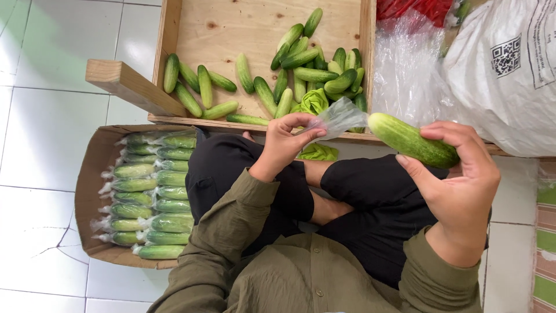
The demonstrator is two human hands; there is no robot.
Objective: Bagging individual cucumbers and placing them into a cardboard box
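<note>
Holding cucumber (412,141) in right hand (457,191) grip | left hand (284,145) pinching clear bag (339,117)

In front of me a wooden crate (174,35) holds loose cucumbers (301,75). On the tiled floor (46,133) at my side, a cardboard box (87,174) is packed with bagged cucumbers (156,197). A big white sack (498,81) lies beside the crate.

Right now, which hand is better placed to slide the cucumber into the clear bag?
Probably the right hand: it grips the cucumber, whose free end points at the clear plastic bag. The left hand pinches that bag beside it.
</note>
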